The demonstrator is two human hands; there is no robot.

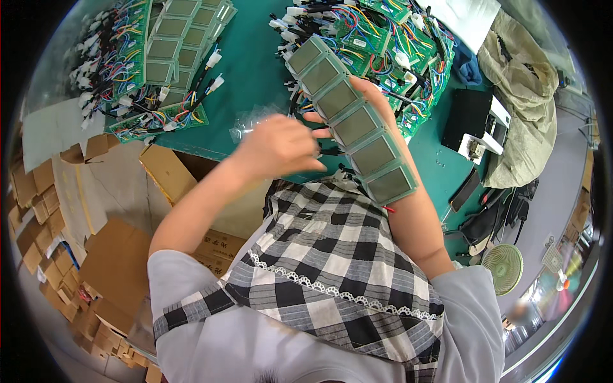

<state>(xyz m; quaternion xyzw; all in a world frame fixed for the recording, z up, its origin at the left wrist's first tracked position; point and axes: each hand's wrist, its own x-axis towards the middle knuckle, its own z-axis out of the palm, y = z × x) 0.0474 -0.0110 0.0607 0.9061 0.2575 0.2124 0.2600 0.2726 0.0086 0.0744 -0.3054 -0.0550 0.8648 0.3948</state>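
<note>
My right hand (377, 99) grips a long circuit board panel with a row of grey display screens (354, 124), tilted across my apron, its screens facing up. Fingertips show past the panel's left edge, while the palm is hidden beneath it. Just left of the panel is my left hand (281, 147), blurred by motion, so whether it holds anything is unclear. Thin clear plastic film pieces (249, 121) lie on the green table (236, 64) beyond it.
Wired green circuit boards (367, 38) are heaped at the far right. More boards and screen panels (172, 38) are stacked at the far left. A black-and-white device (476, 121), a phone (464, 189) and a small green fan (502, 269) stand to the right. Cardboard boxes (118, 262) fill the left.
</note>
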